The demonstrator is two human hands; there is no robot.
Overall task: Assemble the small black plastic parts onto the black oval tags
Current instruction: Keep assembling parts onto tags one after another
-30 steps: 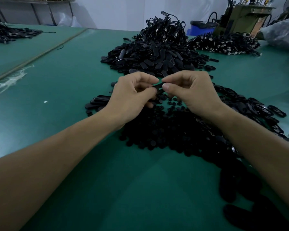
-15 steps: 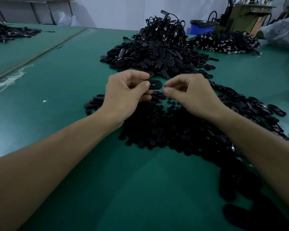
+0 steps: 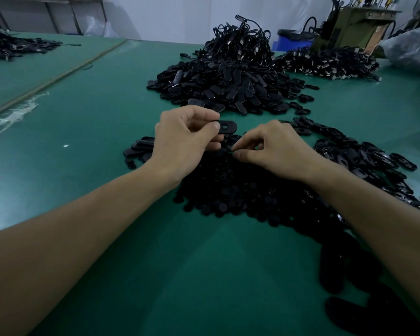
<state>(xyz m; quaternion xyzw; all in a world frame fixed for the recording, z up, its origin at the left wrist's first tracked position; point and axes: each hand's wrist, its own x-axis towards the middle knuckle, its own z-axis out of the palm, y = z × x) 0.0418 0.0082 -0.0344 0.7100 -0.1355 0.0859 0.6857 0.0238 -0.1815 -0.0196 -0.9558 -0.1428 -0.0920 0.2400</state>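
My left hand [image 3: 184, 139] pinches a black oval tag [image 3: 226, 126] by one end between thumb and fingers, holding it above the table with its hole facing up. My right hand [image 3: 272, 149] is lower and to the right, its thumb and fingertips curled down onto the pile of small black round parts [image 3: 240, 190]; whether they pinch one is hidden. A heap of loose oval tags [image 3: 223, 88] lies beyond the hands.
The green table [image 3: 107, 122] carries more tags spread at the right [image 3: 364, 161] and a few stacked by my left wrist [image 3: 141, 147]. Corded black pieces [image 3: 325, 65] are heaped at the back, near a machine [image 3: 354, 23] and a blue bin [image 3: 289, 41].
The hands have parted. My left hand kept the oval tag and lifted it slightly; my right hand let go and dropped down to the pile of small parts.
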